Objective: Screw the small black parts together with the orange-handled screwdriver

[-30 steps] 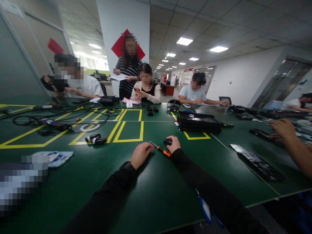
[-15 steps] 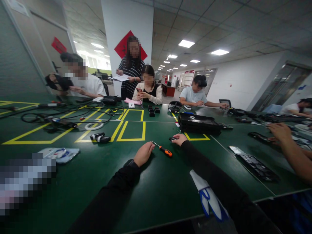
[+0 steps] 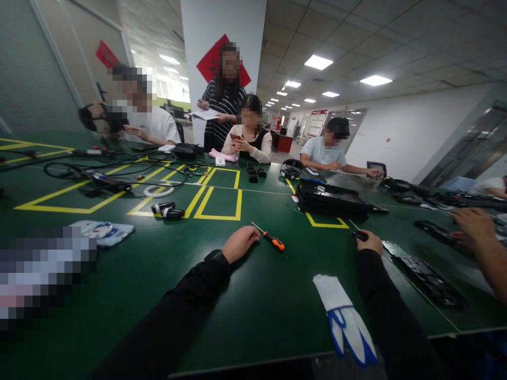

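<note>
Nearest the camera, a white and blue work glove (image 3: 344, 316) lies flat on the green table (image 3: 253, 306), between the person's two black sleeves and touched by neither hand. Just beyond it, the left hand (image 3: 240, 244) rests on the table loosely curled and holds nothing; its fingertips lie close to the thin shaft of an orange-handled screwdriver (image 3: 273, 240), which lies free on the surface. Off to the right, the right hand (image 3: 369, 242) is closed around a small black object (image 3: 359, 236), too small to identify, and sits at the near end of a long dark panel (image 3: 425, 274) lying flat on the table. No screw or opened part can be made out, so the work appears to be at an early stage, the tool not in use. Farther off stand a black case (image 3: 330, 198), yellow floor-tape boxes, cables, and other people seated along the far edge.
</note>
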`<state>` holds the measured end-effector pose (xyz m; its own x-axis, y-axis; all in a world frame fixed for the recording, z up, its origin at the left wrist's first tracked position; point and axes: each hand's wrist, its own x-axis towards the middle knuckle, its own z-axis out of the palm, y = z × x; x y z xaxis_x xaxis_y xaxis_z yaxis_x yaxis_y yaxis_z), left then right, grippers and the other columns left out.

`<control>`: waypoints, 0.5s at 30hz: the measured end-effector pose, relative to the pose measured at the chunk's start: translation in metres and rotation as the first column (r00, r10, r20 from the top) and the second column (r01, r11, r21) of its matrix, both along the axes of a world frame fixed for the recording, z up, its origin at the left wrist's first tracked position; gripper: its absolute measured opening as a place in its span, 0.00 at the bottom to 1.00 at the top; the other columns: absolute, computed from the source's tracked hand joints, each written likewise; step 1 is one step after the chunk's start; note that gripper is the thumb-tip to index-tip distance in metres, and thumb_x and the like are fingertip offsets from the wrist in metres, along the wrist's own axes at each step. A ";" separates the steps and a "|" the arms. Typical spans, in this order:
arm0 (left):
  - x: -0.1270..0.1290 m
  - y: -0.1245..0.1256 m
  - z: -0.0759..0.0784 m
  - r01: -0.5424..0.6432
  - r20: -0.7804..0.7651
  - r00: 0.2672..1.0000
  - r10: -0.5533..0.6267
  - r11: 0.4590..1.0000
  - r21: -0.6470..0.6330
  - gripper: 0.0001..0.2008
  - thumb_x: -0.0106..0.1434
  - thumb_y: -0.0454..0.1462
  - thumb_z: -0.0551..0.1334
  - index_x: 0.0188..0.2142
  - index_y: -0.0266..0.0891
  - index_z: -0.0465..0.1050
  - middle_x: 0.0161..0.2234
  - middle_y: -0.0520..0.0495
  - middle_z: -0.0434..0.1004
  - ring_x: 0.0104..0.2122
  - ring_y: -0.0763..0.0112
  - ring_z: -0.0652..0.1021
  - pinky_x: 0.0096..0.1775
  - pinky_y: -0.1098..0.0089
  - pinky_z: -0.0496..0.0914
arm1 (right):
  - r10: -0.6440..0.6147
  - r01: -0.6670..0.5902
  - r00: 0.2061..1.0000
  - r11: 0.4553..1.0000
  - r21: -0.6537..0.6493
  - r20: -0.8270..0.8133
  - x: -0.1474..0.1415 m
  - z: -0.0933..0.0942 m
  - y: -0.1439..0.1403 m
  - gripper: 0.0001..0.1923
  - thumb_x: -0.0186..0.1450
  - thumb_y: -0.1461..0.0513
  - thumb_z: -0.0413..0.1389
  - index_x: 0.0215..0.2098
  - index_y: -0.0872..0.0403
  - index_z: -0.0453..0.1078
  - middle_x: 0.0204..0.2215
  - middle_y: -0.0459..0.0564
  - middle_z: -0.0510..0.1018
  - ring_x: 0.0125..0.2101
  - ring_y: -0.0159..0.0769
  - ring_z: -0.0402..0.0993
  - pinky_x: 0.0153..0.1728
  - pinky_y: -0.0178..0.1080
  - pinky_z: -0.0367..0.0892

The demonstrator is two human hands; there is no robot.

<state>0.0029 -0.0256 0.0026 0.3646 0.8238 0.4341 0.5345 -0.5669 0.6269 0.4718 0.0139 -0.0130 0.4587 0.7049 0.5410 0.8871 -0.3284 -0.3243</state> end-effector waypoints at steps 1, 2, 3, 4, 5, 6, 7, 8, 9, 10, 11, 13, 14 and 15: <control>0.000 0.000 0.000 0.008 -0.001 1.000 -0.008 1.000 0.000 0.06 0.58 0.35 0.54 0.31 0.38 0.68 0.31 0.48 0.70 0.33 0.69 0.70 0.37 0.69 0.64 | -0.068 0.068 0.996 0.998 0.000 -0.053 0.000 -0.001 0.000 0.17 0.51 0.64 0.52 0.41 0.53 0.67 0.36 0.56 0.68 0.39 0.45 0.66 0.36 0.46 0.61; 0.000 0.001 -0.001 0.014 0.000 1.000 -0.014 1.000 0.002 0.06 0.58 0.35 0.53 0.31 0.38 0.69 0.31 0.48 0.70 0.33 0.69 0.70 0.37 0.69 0.64 | -0.133 0.134 0.985 0.991 -0.002 -0.114 -0.001 -0.001 0.000 0.17 0.51 0.64 0.53 0.41 0.51 0.67 0.37 0.56 0.68 0.40 0.46 0.64 0.36 0.47 0.61; 0.000 0.001 -0.001 0.017 0.004 1.000 -0.017 1.000 0.005 0.06 0.59 0.35 0.53 0.31 0.38 0.68 0.31 0.48 0.70 0.33 0.69 0.70 0.38 0.69 0.64 | -0.183 0.184 0.969 0.983 -0.009 -0.168 -0.002 -0.001 -0.001 0.18 0.51 0.64 0.53 0.41 0.50 0.67 0.38 0.56 0.67 0.41 0.47 0.63 0.37 0.48 0.60; -0.001 0.002 -0.002 0.019 0.012 1.000 -0.019 1.000 0.008 0.07 0.59 0.35 0.53 0.31 0.38 0.68 0.31 0.48 0.70 0.33 0.70 0.70 0.38 0.69 0.64 | -0.203 0.207 0.959 0.978 -0.003 -0.196 -0.005 0.001 -0.003 0.18 0.51 0.63 0.53 0.42 0.50 0.67 0.40 0.56 0.66 0.43 0.49 0.62 0.38 0.49 0.60; 0.000 0.002 -0.002 0.022 0.027 0.999 -0.022 1.000 0.009 0.07 0.59 0.36 0.52 0.31 0.38 0.68 0.31 0.48 0.70 0.33 0.70 0.70 0.38 0.70 0.63 | -0.203 0.213 0.959 0.977 0.029 -0.197 -0.009 0.005 -0.005 0.19 0.52 0.63 0.54 0.43 0.51 0.66 0.42 0.58 0.64 0.44 0.51 0.60 0.39 0.50 0.59; 0.000 0.002 -0.003 0.024 0.051 0.998 -0.025 1.000 0.007 0.08 0.60 0.36 0.52 0.31 0.38 0.68 0.31 0.48 0.70 0.33 0.71 0.70 0.37 0.70 0.63 | -0.194 0.211 0.964 0.974 0.078 -0.182 -0.015 0.010 -0.008 0.22 0.52 0.63 0.54 0.46 0.52 0.64 0.45 0.60 0.62 0.47 0.52 0.57 0.41 0.52 0.58; 0.001 0.003 -0.003 0.028 0.082 0.996 -0.028 1.000 -0.003 0.08 0.60 0.37 0.51 0.31 0.38 0.67 0.30 0.49 0.69 0.32 0.71 0.70 0.37 0.71 0.64 | -0.176 0.201 0.972 0.965 0.168 -0.152 -0.024 0.018 -0.012 0.25 0.52 0.62 0.55 0.48 0.54 0.62 0.48 0.61 0.59 0.49 0.54 0.54 0.43 0.53 0.56; 0.003 0.003 -0.003 0.033 0.121 0.992 -0.030 0.999 -0.023 0.09 0.60 0.38 0.51 0.31 0.37 0.67 0.29 0.49 0.69 0.31 0.72 0.69 0.36 0.71 0.64 | -0.142 0.168 0.984 0.946 0.278 -0.109 -0.035 0.028 -0.015 0.27 0.52 0.62 0.55 0.50 0.55 0.59 0.51 0.63 0.56 0.51 0.54 0.52 0.45 0.54 0.54; 0.005 0.003 -0.003 0.041 0.168 0.985 -0.032 0.998 -0.054 0.10 0.61 0.39 0.50 0.30 0.37 0.67 0.28 0.49 0.69 0.29 0.73 0.69 0.35 0.72 0.64 | -0.077 0.093 0.995 0.924 0.372 -0.059 -0.050 0.038 -0.018 0.27 0.53 0.61 0.55 0.51 0.56 0.58 0.52 0.63 0.55 0.52 0.53 0.51 0.46 0.53 0.53; 0.008 0.003 -0.002 0.050 0.220 0.975 -0.029 0.994 -0.093 0.12 0.61 0.40 0.49 0.30 0.36 0.66 0.27 0.50 0.68 0.28 0.73 0.69 0.34 0.72 0.64 | 0.037 -0.028 0.999 0.905 0.426 -0.015 -0.069 0.049 -0.021 0.26 0.54 0.61 0.54 0.51 0.57 0.59 0.51 0.62 0.57 0.51 0.50 0.53 0.47 0.51 0.54; 0.011 0.002 -0.001 0.064 0.276 0.961 -0.024 0.988 -0.139 0.13 0.61 0.41 0.48 0.29 0.36 0.66 0.26 0.50 0.68 0.27 0.74 0.69 0.33 0.73 0.64 | 0.210 -0.196 0.978 0.885 0.422 0.015 -0.091 0.059 -0.024 0.23 0.55 0.61 0.53 0.49 0.58 0.61 0.49 0.61 0.61 0.48 0.46 0.58 0.45 0.47 0.58; 0.018 0.000 0.001 0.094 0.378 0.926 -0.003 0.970 -0.223 0.16 0.61 0.43 0.48 0.30 0.35 0.67 0.25 0.50 0.68 0.26 0.74 0.69 0.32 0.73 0.65 | 0.590 -0.560 0.808 0.776 0.292 -0.018 -0.143 0.074 -0.032 0.14 0.57 0.61 0.52 0.41 0.58 0.66 0.38 0.56 0.70 0.37 0.38 0.67 0.39 0.41 0.64; 0.021 -0.002 0.001 0.107 0.420 0.908 0.009 0.962 -0.252 0.16 0.61 0.44 0.48 0.30 0.34 0.67 0.25 0.49 0.68 0.26 0.74 0.70 0.32 0.73 0.65 | 0.746 -0.726 0.662 0.662 0.184 -0.074 -0.171 0.077 -0.036 0.11 0.57 0.60 0.52 0.37 0.57 0.68 0.33 0.53 0.72 0.33 0.35 0.69 0.35 0.38 0.65; 0.024 -0.003 0.002 0.119 0.453 0.891 0.016 0.956 -0.268 0.17 0.61 0.45 0.48 0.30 0.34 0.67 0.25 0.49 0.68 0.26 0.74 0.70 0.32 0.73 0.65 | 0.848 -0.847 0.511 0.525 0.089 -0.140 -0.197 0.079 -0.040 0.10 0.57 0.59 0.53 0.35 0.56 0.69 0.31 0.51 0.73 0.30 0.33 0.69 0.33 0.36 0.66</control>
<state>0.0264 -0.0288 0.0049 0.2331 0.9207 0.3131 0.1350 -0.3495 0.9272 0.2745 -0.0258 0.0658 -0.2819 0.7986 0.5318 0.6827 0.5564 -0.4736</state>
